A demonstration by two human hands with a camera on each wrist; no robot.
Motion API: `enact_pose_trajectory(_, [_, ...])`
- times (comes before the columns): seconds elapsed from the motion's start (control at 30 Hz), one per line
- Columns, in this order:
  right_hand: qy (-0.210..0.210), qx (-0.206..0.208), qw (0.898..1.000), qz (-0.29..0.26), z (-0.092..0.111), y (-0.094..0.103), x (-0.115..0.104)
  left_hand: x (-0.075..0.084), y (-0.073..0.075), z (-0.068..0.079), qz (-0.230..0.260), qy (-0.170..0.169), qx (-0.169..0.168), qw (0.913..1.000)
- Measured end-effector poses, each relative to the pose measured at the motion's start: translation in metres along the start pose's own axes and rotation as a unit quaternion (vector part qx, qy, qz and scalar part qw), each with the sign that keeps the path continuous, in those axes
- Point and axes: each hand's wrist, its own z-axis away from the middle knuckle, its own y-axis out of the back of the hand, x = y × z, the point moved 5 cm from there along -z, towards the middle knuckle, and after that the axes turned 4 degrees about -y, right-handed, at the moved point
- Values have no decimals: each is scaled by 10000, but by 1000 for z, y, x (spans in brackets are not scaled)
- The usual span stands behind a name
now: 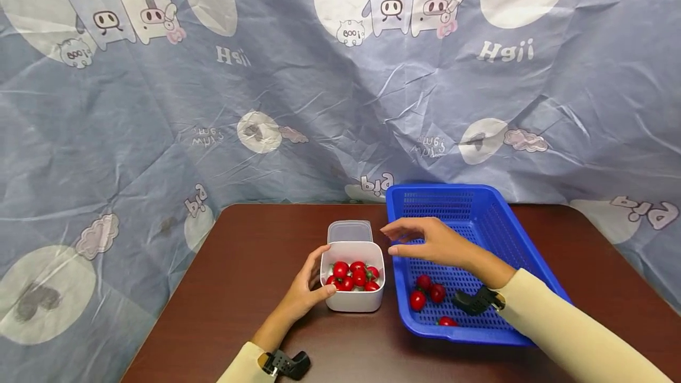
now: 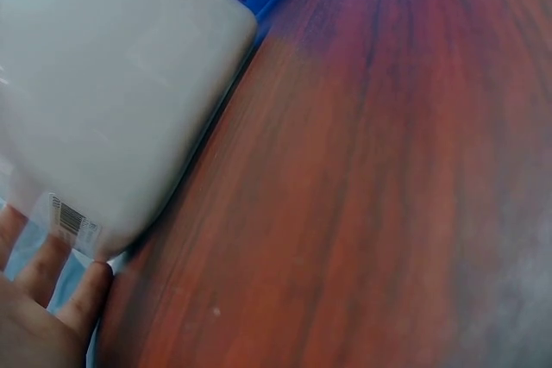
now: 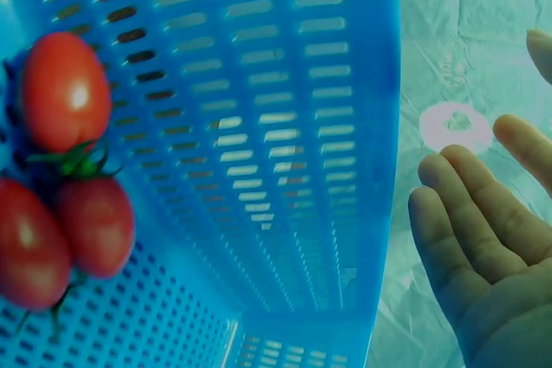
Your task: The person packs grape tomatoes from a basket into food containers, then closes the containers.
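A white square container (image 1: 353,303) holding several red cherry tomatoes (image 1: 359,277) stands on the table. My left hand (image 1: 303,288) holds its left side, with the thumb at the near rim and the fingers farther back; in the left wrist view, fingers (image 2: 84,295) touch the container wall (image 2: 112,84) by a barcode label. Over the left rim of a blue perforated basket (image 1: 405,306) hovers my right hand (image 1: 438,244), thumb and fingers apart and nothing between them. More tomatoes lie in the basket's near part, some with green stems; the right wrist view shows tomatoes (image 3: 67,92) close up.
Behind the container, a translucent lid (image 1: 350,231) sits against its far side. The brown wooden table (image 1: 239,259) reaches back to a blue-grey cartoon-printed cloth (image 1: 298,87). The basket takes up the right part of the table.
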Motion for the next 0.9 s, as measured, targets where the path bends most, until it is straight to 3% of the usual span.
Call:
enact_pose_trajectory(0.27, [96, 55, 9999, 88, 23, 17, 9, -2, -4, -5, -144, -33, -6, 9999])
enact_pose_trajectory(0.63, [-46, -194, 9996, -196, 41, -1, 29, -1, 8, 14, -435, 5, -35, 9990])
enact_pose_trajectory(0.9, [-425, -378, 9982, -171, 46, 7, 46, -2, 3, 3, -412, -97, -56, 9991])
